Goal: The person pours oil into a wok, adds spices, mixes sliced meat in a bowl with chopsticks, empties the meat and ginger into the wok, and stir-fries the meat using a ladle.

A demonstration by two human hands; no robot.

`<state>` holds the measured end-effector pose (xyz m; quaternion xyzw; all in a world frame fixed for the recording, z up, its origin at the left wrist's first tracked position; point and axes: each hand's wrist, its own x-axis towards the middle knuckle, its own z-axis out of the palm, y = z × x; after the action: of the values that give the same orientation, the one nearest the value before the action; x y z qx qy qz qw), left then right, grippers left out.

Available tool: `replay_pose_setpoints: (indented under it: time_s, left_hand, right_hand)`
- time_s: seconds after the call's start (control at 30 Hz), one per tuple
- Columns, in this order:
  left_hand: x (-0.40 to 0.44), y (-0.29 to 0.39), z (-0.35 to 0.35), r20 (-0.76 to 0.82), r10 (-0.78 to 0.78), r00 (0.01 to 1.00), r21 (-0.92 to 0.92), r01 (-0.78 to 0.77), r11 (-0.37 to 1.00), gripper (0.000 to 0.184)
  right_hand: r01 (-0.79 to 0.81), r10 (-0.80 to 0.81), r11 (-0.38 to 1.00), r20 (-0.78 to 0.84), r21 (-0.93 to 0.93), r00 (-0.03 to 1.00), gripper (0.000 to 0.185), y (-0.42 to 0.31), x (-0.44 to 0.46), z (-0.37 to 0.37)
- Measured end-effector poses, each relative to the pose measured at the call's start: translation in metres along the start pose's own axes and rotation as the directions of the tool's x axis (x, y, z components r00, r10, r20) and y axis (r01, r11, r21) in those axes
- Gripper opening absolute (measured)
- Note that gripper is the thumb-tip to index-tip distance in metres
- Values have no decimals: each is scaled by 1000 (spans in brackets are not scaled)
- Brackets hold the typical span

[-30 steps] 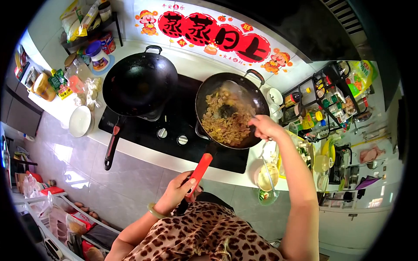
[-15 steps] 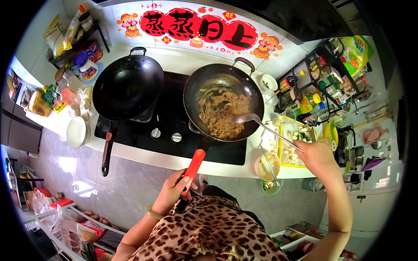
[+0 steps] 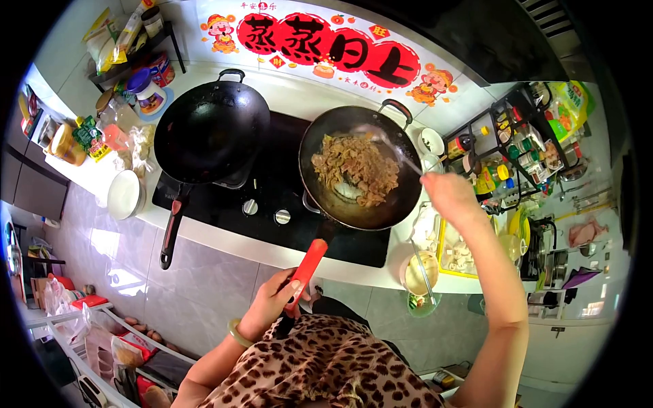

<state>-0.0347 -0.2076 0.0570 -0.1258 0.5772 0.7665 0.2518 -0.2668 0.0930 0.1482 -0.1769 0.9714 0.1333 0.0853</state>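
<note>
My left hand is closed around the red handle of a dark wok on the right side of the stove. Brown sliced meat is heaped in the middle of the wok, with shiny liquid below it. In my right hand, the fingers grip the metal handle of a ladle. The ladle's head is blurred by motion near the wok's far wall, behind the meat.
A second black wok sits on the left burner of the stove. To the right are a yellow tray of cut food, a bowl with a utensil across it, and a small white bowl. Seasoning bottles crowd a black rack.
The ladle has swung from the wok's near right to its far side, and my right hand has moved up and left. The meat is now bunched higher. My left hand keeps its grip.
</note>
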Motion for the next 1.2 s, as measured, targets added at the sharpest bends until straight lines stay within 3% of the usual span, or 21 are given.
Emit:
replay_pose_setpoints:
  time_s: [0.13,0.23,0.27,0.3,0.37,0.47,0.5,0.57,0.73,0.8,0.87,0.97,1.03,1.13,1.2]
  left_hand:
    - [1,1,0,12,-6,1000,-29,6,1000,38]
    - [1,-1,-1,17,4,1000,-35,-4,999,40]
    - [3,-2,0,18,4,1000,-53,-3,999,40]
    - [3,-1,0,38,15,999,-45,-14,999,40]
    - [2,7,1,24,48,999,-62,-46,997,36]
    - [3,5,1,16,28,999,-81,-27,996,37]
    - [3,6,1,18,33,999,-75,-31,997,37]
    - [1,8,1,24,-11,1000,-33,12,999,39]
    - [2,3,0,16,-8,1000,-31,8,999,37]
    - [3,3,0,10,1,1000,-25,-1,1000,37]
    - [3,2,1,2,17,1000,-20,-17,1000,36]
    - [2,2,1,-5,28,1000,-21,-28,999,36]
    - [2,2,1,-16,32,999,-22,-33,999,36]
    - [3,1,2,-17,45,999,-40,-46,998,37]
    - [2,1,2,-16,53,998,-34,-54,998,37]
  right_hand:
    - [-58,57,998,-82,-4,995,33,21,21,13]
    - [-145,124,978,143,150,982,38,42,-13,43]
    - [-88,65,985,152,150,986,41,53,-37,64]
    - [-195,132,953,262,231,956,42,41,-65,54]
    - [-270,95,838,359,475,928,36,19,-107,43]
    - [-542,107,630,630,556,769,35,-22,-115,4]
    - [-542,109,627,625,561,773,35,-20,-114,3]
    - [-219,64,796,282,564,957,34,-14,-115,4]
    - [-119,-46,888,345,443,937,33,-12,-132,-21]
    - [25,-128,944,298,328,946,33,-32,-118,-4]
    - [22,-73,978,240,209,968,33,-47,-77,23]
    - [-73,37,979,190,190,981,33,-35,-37,31]
    - [-127,96,920,100,372,990,33,-3,-38,30]
    - [-217,173,842,133,494,976,33,47,-38,34]
    - [-218,164,853,154,474,974,34,65,-13,53]
